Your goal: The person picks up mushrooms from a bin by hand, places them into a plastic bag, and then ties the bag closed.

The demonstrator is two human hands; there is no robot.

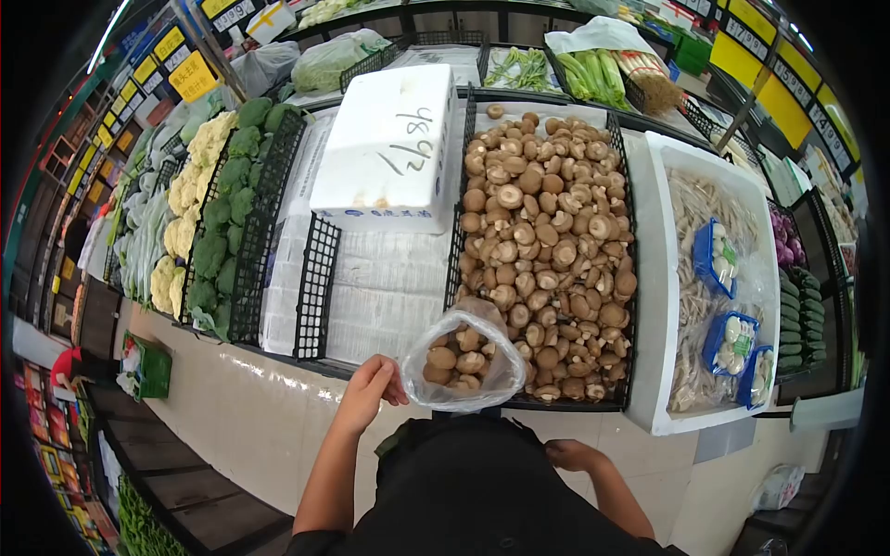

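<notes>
A clear plastic bag [508, 361] stands with its mouth wide at the front left corner of the mushroom crate, several brown mushrooms [454, 357] inside it. My left hand [373, 387] is just left of the bag, its loosely curled fingertips right at the rim, with a gap between thumb and fingers. Beyond the bag, loose shiitake mushrooms [547, 241] fill a black crate [623, 148]. My right hand [573, 455] is down at my right side against my black clothing, its fingertips hidden there.
Left of the mushrooms, a white foam box [385, 139] with handwriting rests on the display. Broccoli [215, 250] and cauliflower [195, 176] lie farther left. At right, a white foam tray [656, 371] holds pale mushrooms and blue packs [731, 343]. A green basket [148, 366] sits on the floor.
</notes>
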